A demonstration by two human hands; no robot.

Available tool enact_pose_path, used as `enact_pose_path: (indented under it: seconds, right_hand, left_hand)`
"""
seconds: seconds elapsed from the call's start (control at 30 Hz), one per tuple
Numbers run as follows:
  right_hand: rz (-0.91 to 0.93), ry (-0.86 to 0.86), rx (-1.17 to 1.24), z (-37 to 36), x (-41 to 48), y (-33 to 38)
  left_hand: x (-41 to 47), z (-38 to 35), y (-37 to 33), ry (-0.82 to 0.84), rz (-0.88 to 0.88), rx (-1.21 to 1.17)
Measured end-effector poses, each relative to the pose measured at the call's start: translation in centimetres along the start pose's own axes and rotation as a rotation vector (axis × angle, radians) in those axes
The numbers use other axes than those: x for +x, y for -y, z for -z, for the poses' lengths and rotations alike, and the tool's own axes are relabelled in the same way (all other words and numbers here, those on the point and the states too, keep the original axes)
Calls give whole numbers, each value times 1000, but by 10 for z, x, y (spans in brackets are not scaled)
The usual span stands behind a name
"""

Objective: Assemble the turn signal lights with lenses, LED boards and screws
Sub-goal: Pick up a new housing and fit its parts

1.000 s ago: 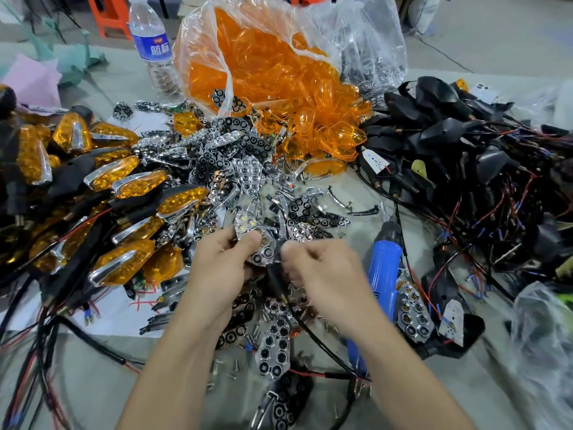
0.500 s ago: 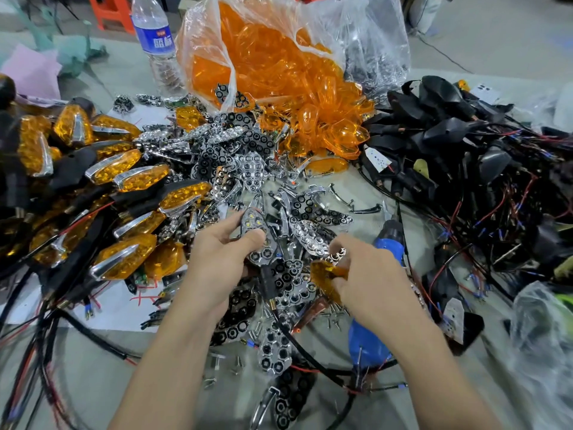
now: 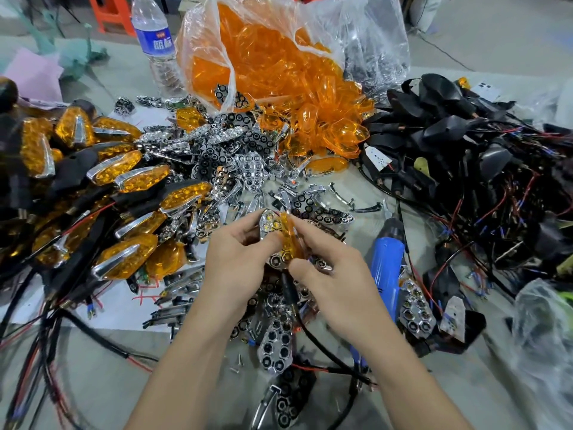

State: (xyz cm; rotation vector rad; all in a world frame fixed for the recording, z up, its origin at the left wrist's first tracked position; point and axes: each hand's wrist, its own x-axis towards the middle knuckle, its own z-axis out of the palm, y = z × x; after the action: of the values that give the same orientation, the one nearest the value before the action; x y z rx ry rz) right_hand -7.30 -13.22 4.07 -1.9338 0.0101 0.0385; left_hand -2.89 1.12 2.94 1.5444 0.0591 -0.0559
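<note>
Biggest thing: a clear plastic bag (image 3: 204, 35) of glossy orange shells, far beyond both hands, its mouth spilling toward them. Out past the right hand is a heap of matte black housings (image 3: 449, 131) tangled in thin red, blue and black wires. Out past the left hand is a pile of finished lights (image 3: 133, 178) with pointed orange faces and chrome trim. Just beyond the fingertips lies a scatter of shiny chrome reflectors (image 3: 251, 169) with honeycomb sockets. A blue screwdriver (image 3: 386, 268), smooth plastic, lies just beside the right hand on its outer side.

Left hand (image 3: 235, 268) and right hand (image 3: 335, 280) are together, fingertips close. The left pinches the light body (image 3: 269, 226); its chrome face and yellow LEDs show, and a black cable (image 3: 290, 294) hangs from it between the wrists. The right pinches the lens (image 3: 291, 243), a thin see-through orange shell standing on edge against the body's right-hand side. Both long axes run away from the person, roughly parallel. The right hand is nearer the lens, so tipping it flat onto the face likely falls to that hand. The lens looks not yet seated. Small loose screws (image 3: 238, 363) lie between the forearms, nearer the person than the hands.
</note>
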Motion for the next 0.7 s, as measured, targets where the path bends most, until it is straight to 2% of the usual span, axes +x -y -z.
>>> enact_pose_path:
  seconds: [0.17, 0.3, 0.4, 0.5, 0.7]
  right_hand:
    - [-11, -98, 79, 6, 2, -2]
    - [64, -173, -13, -2, -3, 4]
    - [71, -200, -77, -9, -8, 8]
    - [69, -232, -128, -8, -8, 9]
    - [27, -246, -128, -5, -7, 6]
  left_hand:
    - [-3, -4, 2, 5, -18, 50]
    - [-3, -6, 3, -46, -2, 75]
    - [-4, -4, 1, 39, 39, 30]
    - [-6, 1, -4, 168, 131, -111]
    - [-6, 9, -4, 259, 165, -238]
